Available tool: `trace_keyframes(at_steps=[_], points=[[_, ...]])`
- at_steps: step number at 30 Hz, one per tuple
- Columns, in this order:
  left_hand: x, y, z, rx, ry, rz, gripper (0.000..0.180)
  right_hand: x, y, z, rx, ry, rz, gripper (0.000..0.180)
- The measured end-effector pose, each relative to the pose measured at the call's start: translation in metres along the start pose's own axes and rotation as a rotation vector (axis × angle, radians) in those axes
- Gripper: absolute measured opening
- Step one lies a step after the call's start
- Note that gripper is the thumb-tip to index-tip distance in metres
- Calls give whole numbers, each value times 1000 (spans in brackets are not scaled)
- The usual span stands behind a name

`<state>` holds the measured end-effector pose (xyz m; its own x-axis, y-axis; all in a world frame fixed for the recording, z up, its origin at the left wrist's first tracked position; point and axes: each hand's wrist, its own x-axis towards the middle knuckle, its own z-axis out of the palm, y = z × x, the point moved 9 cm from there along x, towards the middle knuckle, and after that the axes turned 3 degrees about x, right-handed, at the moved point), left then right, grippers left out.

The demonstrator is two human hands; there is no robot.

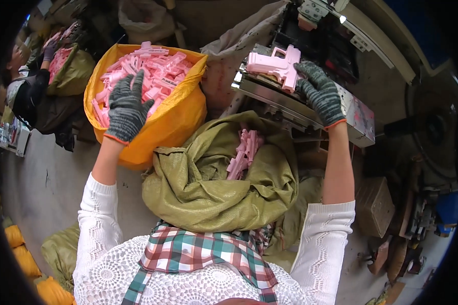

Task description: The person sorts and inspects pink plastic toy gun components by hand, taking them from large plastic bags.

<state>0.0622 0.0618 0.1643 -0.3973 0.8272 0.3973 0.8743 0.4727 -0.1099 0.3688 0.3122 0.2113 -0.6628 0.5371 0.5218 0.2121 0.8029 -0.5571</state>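
My left hand [127, 109], in a dark grey knit glove, reaches over an orange woven sack [180, 132]. Its fingers are spread on or just above a heap of pink plastic toy-gun pieces [163, 66]. At the upper right my right hand [320, 91], gloved alike, has its fingers closed at the edge of a pink toy pistol [272, 64]. That pistol lies on its side over the metal bed of a machine [275, 101]. Between my arms an olive woven sack [208, 201] gapes, with several pink toy guns [245, 152] inside.
The machine's head [318, 10] overhangs behind the pistol. At far left a person [28, 96] sits beside another olive sack [71, 73] of pink pieces. A cardboard box [374, 206] stands on the floor at right. Orange bundles [23, 254] lie at lower left.
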Motion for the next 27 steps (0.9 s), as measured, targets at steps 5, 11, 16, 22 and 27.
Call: trace_keyframes(at_steps=[5, 11, 16, 22, 27], points=[[-41, 89, 5, -623, 10, 317, 59, -30, -39, -4, 41, 96, 234, 30], [-74, 169, 98, -263, -489, 240, 70, -183, 20, 85, -597, -307, 459, 57], [-103, 166, 143, -321, -925, 259, 67, -279, 73, 85, -415, -298, 723, 48], [-84, 129, 49, -647, -526, 416, 58, -272, -40, -15, 312, -46, 949, 32], [-61, 126, -6, -795, -505, 575, 59, -290, -75, -50, 32, -206, 896, 37]])
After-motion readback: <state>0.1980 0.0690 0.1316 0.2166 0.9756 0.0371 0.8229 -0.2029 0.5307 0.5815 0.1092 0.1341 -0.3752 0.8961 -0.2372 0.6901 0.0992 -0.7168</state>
